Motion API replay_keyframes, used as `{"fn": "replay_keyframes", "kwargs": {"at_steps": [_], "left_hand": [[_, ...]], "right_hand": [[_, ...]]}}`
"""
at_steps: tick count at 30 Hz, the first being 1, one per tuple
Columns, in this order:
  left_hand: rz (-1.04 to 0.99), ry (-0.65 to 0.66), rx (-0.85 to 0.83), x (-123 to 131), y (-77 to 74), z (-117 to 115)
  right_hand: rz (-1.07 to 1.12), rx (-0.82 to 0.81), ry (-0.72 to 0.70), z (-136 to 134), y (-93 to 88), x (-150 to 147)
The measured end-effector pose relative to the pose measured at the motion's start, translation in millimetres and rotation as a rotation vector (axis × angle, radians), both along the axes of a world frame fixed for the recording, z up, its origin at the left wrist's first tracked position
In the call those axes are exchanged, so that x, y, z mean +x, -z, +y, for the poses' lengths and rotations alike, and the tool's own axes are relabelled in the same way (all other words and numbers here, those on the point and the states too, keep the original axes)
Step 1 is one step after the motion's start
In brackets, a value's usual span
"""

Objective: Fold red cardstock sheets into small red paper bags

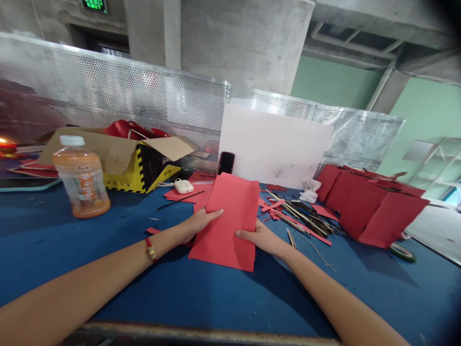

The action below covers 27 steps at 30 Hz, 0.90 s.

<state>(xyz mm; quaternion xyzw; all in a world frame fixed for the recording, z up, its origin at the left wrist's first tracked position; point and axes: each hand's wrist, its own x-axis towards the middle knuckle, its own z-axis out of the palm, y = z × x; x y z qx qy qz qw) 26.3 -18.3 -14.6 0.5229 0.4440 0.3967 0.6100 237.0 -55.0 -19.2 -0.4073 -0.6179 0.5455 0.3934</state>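
Both my hands hold up a small stack of red paper sheets point(230, 211), tilted above the blue table. My left hand point(200, 221) grips the left edge, thumb on the front face and fingers behind. On the right edge, my right hand point(261, 236) pinches lower down with its thumb flat on the paper; the fingers behind are hidden. More red paper point(183, 193) lies on the table behind the stack. Right of it are red paper strips point(272, 206) and a heap of thin dark sticks point(306, 216).
On the left stand a drink bottle point(82, 180) and a yellow cardboard box point(118, 175). Near them lies a white earbud case point(183, 186). A phone point(226, 162) leans against a white board point(273, 144). Red paper bags point(374, 206) and green tape point(402, 252) are at right.
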Motion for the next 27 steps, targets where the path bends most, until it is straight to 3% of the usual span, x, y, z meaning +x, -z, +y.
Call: {"fn": "replay_keyframes", "kwargs": {"at_steps": [11,17,27], "left_hand": [[-0.264,-0.182,0.025,2.5,-3.4,2.6],[-0.465,-0.277,0.060,5.4,-4.0,5.4],[-0.504,-0.317,0.085,5.8,-8.2,6.1]], "right_hand": [[0.074,0.049,0.060,3.8,-2.1,-2.5],[0.062,0.068,0.185,10.5,-4.2,1.1],[0.159,0.215,0.462,14.1,-7.9,6.8]]}}
